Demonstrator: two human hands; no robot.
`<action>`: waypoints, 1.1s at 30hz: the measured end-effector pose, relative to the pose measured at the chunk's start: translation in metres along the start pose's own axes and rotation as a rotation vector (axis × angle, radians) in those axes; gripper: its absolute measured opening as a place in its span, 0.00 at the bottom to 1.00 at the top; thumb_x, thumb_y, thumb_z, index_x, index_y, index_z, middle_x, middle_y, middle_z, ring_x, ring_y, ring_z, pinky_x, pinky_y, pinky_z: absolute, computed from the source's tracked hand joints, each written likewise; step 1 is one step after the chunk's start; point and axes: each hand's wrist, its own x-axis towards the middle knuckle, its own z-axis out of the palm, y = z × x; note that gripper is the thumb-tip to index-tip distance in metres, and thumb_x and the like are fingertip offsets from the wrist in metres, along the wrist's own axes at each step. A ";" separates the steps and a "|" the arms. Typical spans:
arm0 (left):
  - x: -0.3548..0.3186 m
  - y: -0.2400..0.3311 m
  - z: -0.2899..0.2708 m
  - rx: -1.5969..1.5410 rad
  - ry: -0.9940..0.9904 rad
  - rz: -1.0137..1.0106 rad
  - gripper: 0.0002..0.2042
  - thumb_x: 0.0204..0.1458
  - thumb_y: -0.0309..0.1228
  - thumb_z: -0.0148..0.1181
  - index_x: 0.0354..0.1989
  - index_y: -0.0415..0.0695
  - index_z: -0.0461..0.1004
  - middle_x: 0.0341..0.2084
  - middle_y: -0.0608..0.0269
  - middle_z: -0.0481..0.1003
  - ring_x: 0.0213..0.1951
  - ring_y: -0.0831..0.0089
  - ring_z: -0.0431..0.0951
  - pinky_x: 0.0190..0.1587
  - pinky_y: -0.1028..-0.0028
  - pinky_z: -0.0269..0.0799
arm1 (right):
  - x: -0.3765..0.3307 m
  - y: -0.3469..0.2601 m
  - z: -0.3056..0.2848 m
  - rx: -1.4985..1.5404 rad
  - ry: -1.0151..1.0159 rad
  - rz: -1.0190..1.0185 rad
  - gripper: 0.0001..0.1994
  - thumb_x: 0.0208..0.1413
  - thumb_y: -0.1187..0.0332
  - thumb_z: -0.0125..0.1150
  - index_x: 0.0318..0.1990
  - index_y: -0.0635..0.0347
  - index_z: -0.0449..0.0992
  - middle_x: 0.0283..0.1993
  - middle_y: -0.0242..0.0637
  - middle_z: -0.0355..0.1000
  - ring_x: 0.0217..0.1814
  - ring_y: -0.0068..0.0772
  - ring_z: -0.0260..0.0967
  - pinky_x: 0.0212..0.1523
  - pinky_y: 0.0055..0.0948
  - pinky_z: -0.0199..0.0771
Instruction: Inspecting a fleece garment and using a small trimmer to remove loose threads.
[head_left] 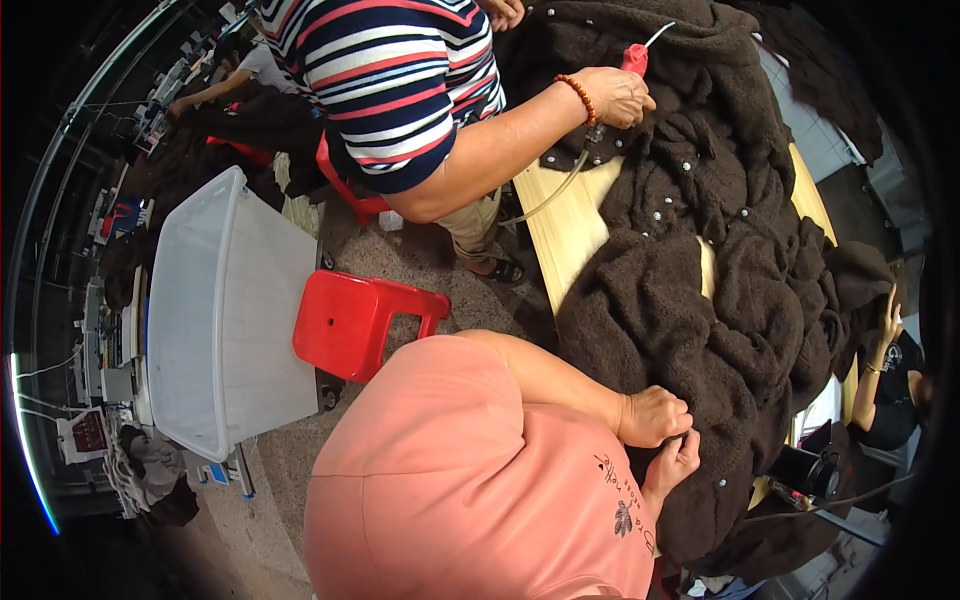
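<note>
Dark brown fuzzy fabric (690, 320) lies heaped over a light wooden table, with small shiny round studs scattered on it. Low on the right, close to my pink shirt, both hands meet at its edge. My left hand (655, 415) is closed, knuckles up, gripping the cloth. Just below it, my right hand (672, 467) pinches a small dark piece of the same cloth between thumb and fingers. The two hands almost touch. Whatever else may lie within the fingers is hidden.
Across the table, a person in a striped shirt (400, 90) holds a red air gun (635, 58) with a hose. Another person's hand (891, 318) touches cloth at right. A red stool (340, 322) and white bin (228, 330) stand left. A black machine (808, 472) sits right.
</note>
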 end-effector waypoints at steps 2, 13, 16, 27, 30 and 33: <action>-0.003 0.001 -0.001 -0.030 0.034 -0.019 0.02 0.35 0.23 0.54 0.18 0.40 0.67 0.16 0.54 0.68 0.20 0.55 0.72 0.22 0.62 0.68 | 0.001 -0.001 0.003 0.004 0.024 -0.013 0.05 0.48 0.81 0.46 0.30 0.68 0.70 0.20 0.39 0.68 0.22 0.23 0.62 0.25 0.25 0.64; 0.015 0.000 0.010 -0.143 -0.003 -0.091 0.08 0.34 0.23 0.54 0.26 0.42 0.73 0.24 0.59 0.73 0.29 0.59 0.74 0.32 0.66 0.71 | -0.012 0.009 -0.028 -0.085 0.240 0.024 0.10 0.49 0.77 0.51 0.40 0.66 0.72 0.35 0.36 0.72 0.37 0.25 0.68 0.40 0.24 0.68; 0.003 -0.026 0.009 -0.043 -0.220 -0.134 0.07 0.35 0.20 0.54 0.25 0.41 0.74 0.26 0.55 0.74 0.30 0.59 0.75 0.34 0.66 0.71 | -0.002 0.020 -0.041 0.228 0.448 0.164 0.10 0.49 0.78 0.50 0.40 0.69 0.72 0.35 0.32 0.71 0.36 0.22 0.66 0.41 0.22 0.67; 0.032 -0.044 0.001 -0.607 -0.559 -0.681 0.04 0.47 0.25 0.58 0.27 0.36 0.75 0.17 0.76 0.69 0.23 0.88 0.64 0.25 0.83 0.61 | -0.012 0.019 -0.061 -0.357 0.350 -0.059 0.18 0.38 0.81 0.55 0.42 0.65 0.70 0.49 0.45 0.67 0.52 0.47 0.63 0.53 0.36 0.62; 0.036 -0.029 -0.002 -0.655 -0.601 -0.647 0.04 0.47 0.24 0.58 0.27 0.37 0.75 0.17 0.76 0.69 0.22 0.88 0.64 0.25 0.84 0.61 | 0.007 -0.009 -0.056 -0.459 0.169 -0.266 0.18 0.38 0.77 0.60 0.42 0.63 0.71 0.46 0.43 0.68 0.49 0.43 0.64 0.47 0.32 0.64; 0.047 -0.016 -0.014 -0.674 -0.662 -0.625 0.04 0.46 0.24 0.58 0.28 0.36 0.75 0.17 0.73 0.71 0.22 0.87 0.65 0.25 0.83 0.63 | 0.012 0.006 -0.043 -0.193 -0.057 -0.255 0.08 0.39 0.78 0.59 0.31 0.64 0.73 0.28 0.39 0.70 0.32 0.39 0.67 0.38 0.29 0.62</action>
